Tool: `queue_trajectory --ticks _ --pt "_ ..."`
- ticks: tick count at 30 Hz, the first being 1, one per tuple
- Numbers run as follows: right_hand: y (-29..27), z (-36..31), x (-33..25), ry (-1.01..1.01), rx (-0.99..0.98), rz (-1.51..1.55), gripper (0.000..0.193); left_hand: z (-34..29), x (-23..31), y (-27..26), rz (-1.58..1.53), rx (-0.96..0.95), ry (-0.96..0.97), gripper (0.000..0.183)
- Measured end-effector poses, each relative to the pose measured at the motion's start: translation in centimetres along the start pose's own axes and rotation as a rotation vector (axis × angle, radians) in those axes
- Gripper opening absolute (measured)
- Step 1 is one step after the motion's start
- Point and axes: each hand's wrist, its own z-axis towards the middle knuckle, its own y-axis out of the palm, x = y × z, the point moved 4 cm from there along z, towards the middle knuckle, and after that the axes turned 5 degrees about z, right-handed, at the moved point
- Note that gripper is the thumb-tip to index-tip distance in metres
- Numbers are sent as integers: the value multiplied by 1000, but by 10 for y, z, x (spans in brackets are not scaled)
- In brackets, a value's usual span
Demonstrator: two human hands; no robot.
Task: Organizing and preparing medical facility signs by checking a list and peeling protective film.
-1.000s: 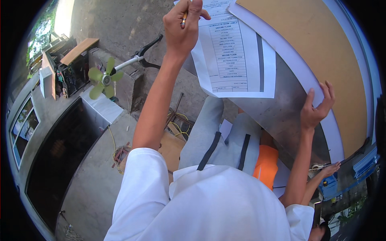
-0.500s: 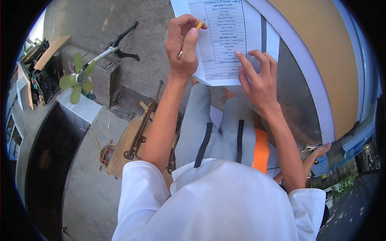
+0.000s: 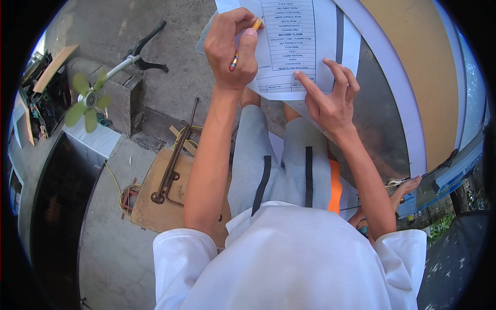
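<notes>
There's one pencil (image 3: 257,24) — and one fan (image 3: 90,100) with five blades (image 3: 91,122).

A close fisheye view from the head (left camera), downward over the paper (image 3: 289,50).

Top centre: paper (image 3: 294,49) is white, ruled with dark lines; pencil (image 3: 257,24) is yellow. Left: fan blades (image 3: 74,115) are green. Upper right: panel (image 3: 433,77) is tan.

A grey tabletop (image 3: 375,95) carries a printed sheet (image 3: 290,51) and a white-edged tan panel (image 3: 426,77).
</notes>
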Motion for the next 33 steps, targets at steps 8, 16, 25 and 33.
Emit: queue_trajectory --ticks 8,16,25,33 --pt "8 -2 7 62 121 -16 62 -1 -6 1 44 -67 -37 19" --pt "6 -6 5 -57 203 -60 64 3 0 3 69 -72 -35 19" --pt "2 0 1 92 -19 -128 58 4 5 1 27 -41 -39 16" --pt "-2 5 -1 140 -8 -91 56 0 8 0 153 -34 -77 16"
